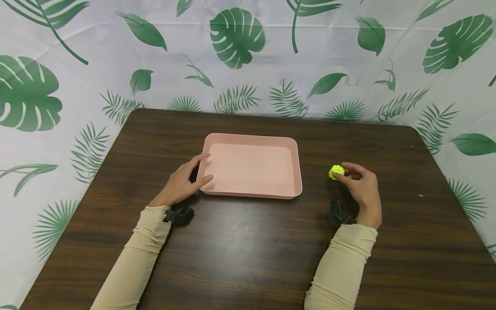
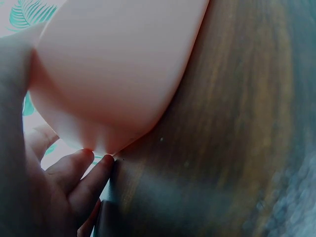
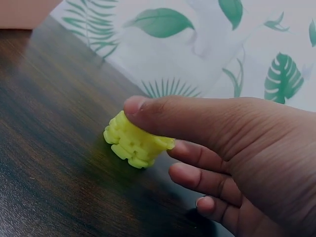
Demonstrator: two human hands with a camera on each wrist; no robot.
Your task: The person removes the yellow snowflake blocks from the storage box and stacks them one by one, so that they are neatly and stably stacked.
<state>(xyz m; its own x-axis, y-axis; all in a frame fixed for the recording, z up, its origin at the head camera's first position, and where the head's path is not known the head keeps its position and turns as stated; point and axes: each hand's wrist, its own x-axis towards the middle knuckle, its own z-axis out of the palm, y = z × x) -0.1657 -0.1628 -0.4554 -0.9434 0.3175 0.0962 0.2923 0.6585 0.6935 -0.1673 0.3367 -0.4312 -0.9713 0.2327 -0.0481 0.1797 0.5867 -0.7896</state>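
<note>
A shallow pink tray (image 1: 252,168) lies on the dark wooden table. My left hand (image 1: 180,183) holds its left end, the thumb and a finger reaching over the rim. In the left wrist view, other fingertips (image 2: 106,160) touch the outside of the tray wall (image 2: 118,89). To the right of the tray, my right hand (image 1: 362,187) pinches a small fluorescent yellow piece (image 1: 336,172) between thumb and fingers. Seen from the right wrist, the yellow piece (image 3: 131,140) has a scalloped edge and small holes. The thumb (image 3: 163,113) covers part of it.
The brown wood-grain table (image 1: 240,254) extends around the tray. Behind it hangs a white cloth (image 1: 271,56) with green leaf prints. Black wrist devices (image 1: 180,216) sit on both wrists. A tiny pale speck (image 1: 420,195) lies on the right side of the table.
</note>
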